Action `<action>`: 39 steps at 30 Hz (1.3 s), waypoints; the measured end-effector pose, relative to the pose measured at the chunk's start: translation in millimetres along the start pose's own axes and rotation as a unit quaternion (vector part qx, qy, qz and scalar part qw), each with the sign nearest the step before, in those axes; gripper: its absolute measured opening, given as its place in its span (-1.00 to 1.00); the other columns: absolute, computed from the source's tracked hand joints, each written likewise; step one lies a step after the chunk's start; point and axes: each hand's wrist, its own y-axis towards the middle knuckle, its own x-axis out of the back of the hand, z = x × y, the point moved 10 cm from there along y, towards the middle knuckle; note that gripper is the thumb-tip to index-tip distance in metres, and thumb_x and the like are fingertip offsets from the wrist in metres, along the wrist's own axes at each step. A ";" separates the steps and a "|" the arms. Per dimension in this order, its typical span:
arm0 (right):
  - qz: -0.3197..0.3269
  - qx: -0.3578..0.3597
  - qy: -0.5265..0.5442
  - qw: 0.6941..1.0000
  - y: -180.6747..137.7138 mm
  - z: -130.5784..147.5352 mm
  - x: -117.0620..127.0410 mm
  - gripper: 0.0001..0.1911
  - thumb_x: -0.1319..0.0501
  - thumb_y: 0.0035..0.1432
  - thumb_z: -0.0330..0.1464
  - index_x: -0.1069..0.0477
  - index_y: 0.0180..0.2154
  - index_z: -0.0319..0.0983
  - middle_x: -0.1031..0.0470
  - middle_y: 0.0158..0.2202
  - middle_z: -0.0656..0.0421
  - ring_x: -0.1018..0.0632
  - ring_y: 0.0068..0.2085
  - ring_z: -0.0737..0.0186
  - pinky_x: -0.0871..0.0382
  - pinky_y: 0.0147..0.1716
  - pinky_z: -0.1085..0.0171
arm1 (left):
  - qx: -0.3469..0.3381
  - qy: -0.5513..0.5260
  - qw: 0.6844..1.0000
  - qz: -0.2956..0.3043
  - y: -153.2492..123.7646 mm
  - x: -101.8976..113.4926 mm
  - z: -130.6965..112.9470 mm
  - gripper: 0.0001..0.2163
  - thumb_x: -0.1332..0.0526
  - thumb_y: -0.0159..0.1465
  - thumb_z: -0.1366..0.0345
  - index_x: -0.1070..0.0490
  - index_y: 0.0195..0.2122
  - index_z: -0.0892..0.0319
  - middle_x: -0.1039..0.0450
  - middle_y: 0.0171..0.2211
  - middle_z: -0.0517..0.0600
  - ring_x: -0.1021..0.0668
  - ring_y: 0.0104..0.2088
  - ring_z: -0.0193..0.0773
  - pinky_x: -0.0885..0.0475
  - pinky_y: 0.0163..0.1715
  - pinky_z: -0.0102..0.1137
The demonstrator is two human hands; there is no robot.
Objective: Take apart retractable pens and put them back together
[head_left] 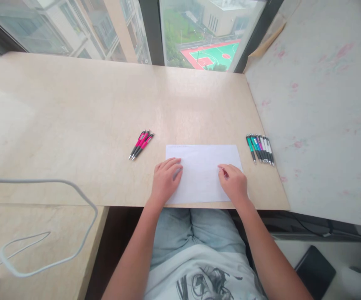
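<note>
A white sheet of paper point(204, 166) lies on the beige table point(89, 121) near its front edge. My left hand point(165, 179) rests flat on the sheet's left edge, fingers stretched out. My right hand point(233, 182) sits on the sheet's right part with its fingers curled and the tips pressed to the paper; nothing shows in it. A few pink pens point(141, 144) lie together to the left of the sheet. Several pens in green, blue, purple and white point(260, 148) lie side by side to its right.
A white cable point(74, 189) loops over the table's left front part and a lower surface. A pale wall point(318, 108) with pink marks stands on the right. A window point(199, 33) runs along the table's far edge. A dark object point(314, 271) lies on the floor at right.
</note>
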 end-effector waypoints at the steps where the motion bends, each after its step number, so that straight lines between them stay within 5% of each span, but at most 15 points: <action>1: 0.001 0.004 0.003 1.000 -0.7 2.5 -4.3 -0.67 -0.02 0.28 -0.36 -0.56 -0.20 -0.22 -0.62 -0.28 0.05 -0.55 -0.28 0.12 -0.37 -0.22 0.21 | 0.002 0.000 1.000 0.000 0.0 0.0 -0.3 -0.84 -0.16 0.33 0.34 -0.52 -0.15 0.06 -0.53 0.10 0.04 -0.47 0.17 -0.05 -0.26 0.16 -0.06; 8: -0.008 -0.010 0.017 1.000 6.9 0.7 -13.4 -0.69 -0.04 0.25 -0.36 -0.57 -0.20 -0.21 -0.64 -0.22 0.07 -0.57 -0.24 0.10 -0.36 -0.23 0.21 | 0.024 -0.078 0.996 -0.038 4.1 14.6 12.7 -0.84 -0.18 0.30 0.34 -0.51 -0.14 0.10 -0.53 0.06 0.08 -0.54 0.08 -0.10 -0.39 0.13 -0.12; 13: 0.001 -0.015 0.049 0.999 10.7 -2.2 -17.5 -0.69 -0.04 0.23 -0.36 -0.57 -0.21 -0.21 -0.64 -0.21 0.07 -0.57 -0.21 0.09 -0.38 -0.20 0.19 | 0.095 0.038 0.982 -0.158 14.5 73.2 51.4 -0.80 -0.14 0.31 0.33 -0.50 -0.09 0.13 -0.52 0.00 0.11 -0.52 0.05 -0.06 -0.37 0.13 -0.10; 16: -0.003 -0.016 0.064 0.998 10.2 -3.8 -17.1 -0.69 -0.04 0.23 -0.35 -0.57 -0.21 -0.20 -0.64 -0.22 0.07 -0.58 -0.21 0.09 -0.39 -0.18 0.18 | 0.130 0.127 0.969 -0.167 23.6 96.1 69.6 -0.76 -0.13 0.30 0.31 -0.49 -0.06 0.12 -0.47 -0.02 0.17 -0.50 0.02 0.03 -0.38 0.08 -0.05; 22: -0.010 -0.027 0.103 0.994 9.2 -6.7 -13.8 -0.68 -0.04 0.23 -0.32 -0.57 -0.22 -0.20 -0.65 -0.23 0.07 -0.58 -0.26 0.11 -0.41 -0.20 0.18 | 0.163 0.195 0.964 -0.079 32.5 79.3 83.6 -0.72 -0.12 0.29 0.25 -0.47 -0.02 0.15 -0.48 -0.11 0.22 -0.52 -0.10 0.10 -0.44 -0.15 -0.06; 29: -0.007 -0.029 0.111 0.993 10.6 -7.9 -14.9 -0.69 -0.05 0.22 -0.35 -0.57 -0.22 -0.21 -0.65 -0.24 0.07 -0.58 -0.27 0.12 -0.41 -0.19 0.18 | 0.185 0.167 0.967 -0.042 35.2 62.6 76.6 -0.74 -0.09 0.26 0.33 -0.46 -0.08 0.17 -0.52 -0.10 0.23 -0.57 -0.18 0.05 -0.44 -0.22 -0.10; 34: -0.001 -0.042 0.127 0.991 11.6 -8.1 -14.7 -0.68 -0.05 0.20 -0.36 -0.58 -0.22 -0.20 -0.65 -0.21 0.07 -0.58 -0.25 0.12 -0.42 -0.17 0.18 | 0.286 -0.088 0.951 -0.076 20.6 58.1 91.0 -0.81 -0.22 0.15 0.26 -0.44 -0.22 0.18 -0.53 -0.32 0.07 -0.56 -0.37 -0.13 -0.46 -0.32 -0.22; 39: -0.007 -0.099 0.199 0.975 16.1 -18.7 -8.7 -0.71 -0.09 0.18 -0.31 -0.58 -0.25 -0.21 -0.62 -0.34 0.11 -0.54 -0.38 0.17 -0.40 -0.27 0.21 | 0.295 -0.463 0.834 -0.059 1.9 15.5 52.4 -0.66 -0.32 0.13 0.20 -0.38 -0.08 0.17 -0.48 -0.31 -0.03 -0.58 -0.38 -0.28 -0.45 -0.39 -0.39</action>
